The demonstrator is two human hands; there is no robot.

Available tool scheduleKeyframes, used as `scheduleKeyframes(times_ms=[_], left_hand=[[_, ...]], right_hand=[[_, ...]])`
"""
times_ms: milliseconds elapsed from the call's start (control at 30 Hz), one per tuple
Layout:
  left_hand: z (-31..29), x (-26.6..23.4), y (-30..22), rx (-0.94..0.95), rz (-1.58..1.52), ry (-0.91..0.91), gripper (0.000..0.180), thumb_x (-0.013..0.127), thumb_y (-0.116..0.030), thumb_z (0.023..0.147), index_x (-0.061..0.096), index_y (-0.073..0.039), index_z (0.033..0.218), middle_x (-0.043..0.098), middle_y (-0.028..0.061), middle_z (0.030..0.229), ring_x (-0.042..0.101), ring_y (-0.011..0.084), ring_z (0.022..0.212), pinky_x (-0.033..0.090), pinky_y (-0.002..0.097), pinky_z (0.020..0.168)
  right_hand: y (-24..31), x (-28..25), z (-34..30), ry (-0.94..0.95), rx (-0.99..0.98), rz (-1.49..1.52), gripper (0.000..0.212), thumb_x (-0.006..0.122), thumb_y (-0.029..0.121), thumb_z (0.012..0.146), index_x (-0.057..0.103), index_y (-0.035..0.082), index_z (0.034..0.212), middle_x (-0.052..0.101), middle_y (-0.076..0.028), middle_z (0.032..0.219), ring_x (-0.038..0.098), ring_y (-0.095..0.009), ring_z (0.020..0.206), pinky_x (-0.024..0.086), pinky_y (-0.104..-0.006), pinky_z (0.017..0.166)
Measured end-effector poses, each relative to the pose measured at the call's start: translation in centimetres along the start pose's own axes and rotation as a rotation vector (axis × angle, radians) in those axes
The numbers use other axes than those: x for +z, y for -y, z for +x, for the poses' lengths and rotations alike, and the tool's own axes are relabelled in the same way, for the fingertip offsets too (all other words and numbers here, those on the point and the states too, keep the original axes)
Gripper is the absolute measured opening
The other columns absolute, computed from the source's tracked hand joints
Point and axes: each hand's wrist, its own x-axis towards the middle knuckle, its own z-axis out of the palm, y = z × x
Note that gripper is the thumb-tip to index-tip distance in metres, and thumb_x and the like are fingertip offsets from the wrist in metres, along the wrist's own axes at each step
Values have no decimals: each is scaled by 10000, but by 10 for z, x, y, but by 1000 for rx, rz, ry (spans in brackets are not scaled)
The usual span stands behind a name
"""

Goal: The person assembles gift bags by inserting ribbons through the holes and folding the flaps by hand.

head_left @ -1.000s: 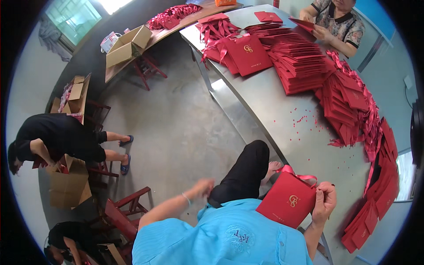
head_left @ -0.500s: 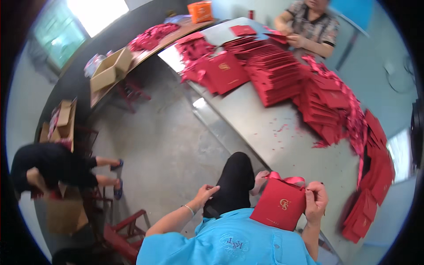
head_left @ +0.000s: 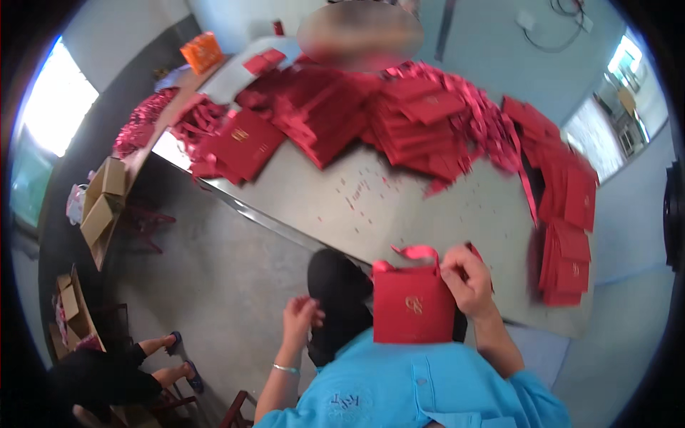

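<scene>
One hand alone carries the load in the head view: your right hand [head_left: 467, 282] pinches the upper right corner of the red paper gift bag [head_left: 414, 308], its fingers [head_left: 457, 265] grasping the rim just beside the pink ribbon handle [head_left: 417, 252], while the bag stands upright against your chest, over the blue shirt [head_left: 414, 389] and just short of the grey counter [head_left: 428, 214]. Your left hand [head_left: 300, 319] hangs apart on the far side of your dark trouser knee [head_left: 335, 285], fingers loosely curled and holding nothing that I can see. With only a corner pinch, the bag could swing or slip out below your fingers and drop to the concrete floor [head_left: 214, 271], or the paper could crease where you squeeze it. The ribbon loop sits right against your fingertips; snag it and it may pull out. Beyond your fingers, the piles of red bags [head_left: 421, 121] crowd the counter, and the stack on the right [head_left: 567, 257] lies close to the edge, so a careless sweep could knock some off.
</scene>
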Motion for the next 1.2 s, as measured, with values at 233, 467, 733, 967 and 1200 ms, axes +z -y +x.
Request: scheduleKeyframes(times_ms=[233, 467, 733, 967, 1200], left_hand=[[-33, 87, -106, 769, 293, 95, 135, 570, 40, 902, 590, 16, 1033, 671, 108, 979, 634, 138, 816, 510, 240, 768], [-45, 152, -137, 1021, 537, 413, 229, 623, 66, 815, 635, 0, 1034, 688, 100, 950, 659, 147, 823, 517, 251, 755], [-28, 170, -126, 443, 375, 931, 334, 588, 116, 819, 598, 24, 1140, 651, 61, 1021, 610, 99, 956, 498, 233, 836], [-4, 175, -129, 97, 4, 1104, 382, 607, 158, 789, 577, 23, 1145, 642, 53, 1004, 612, 106, 943, 508, 236, 856], [-6, 169, -127, -42, -54, 1070, 398, 600, 165, 786, 579, 15, 1153, 646, 39, 977, 620, 106, 925, 514, 229, 847]], right_hand=[[-9, 0, 10, 28, -82, 72, 84, 653, 34, 865, 589, 3, 909, 572, -66, 877, 531, -141, 781, 422, -247, 699], [-4, 2, -1, 27, -72, 77, 96, 688, 50, 848, 618, 18, 904, 607, -71, 858, 568, -158, 760, 455, -253, 661], [3, 0, -3, 22, -92, 24, 103, 696, 65, 847, 623, 24, 907, 617, -69, 858, 574, -156, 768, 459, -258, 665], [10, 4, -1, 21, 188, 151, 94, 649, 74, 898, 595, 6, 936, 582, -25, 880, 505, -80, 780, 407, -209, 687], [12, 17, -2, -21, 182, 149, 87, 628, 74, 919, 588, 5, 954, 587, -13, 888, 520, -56, 778, 427, -186, 704]])
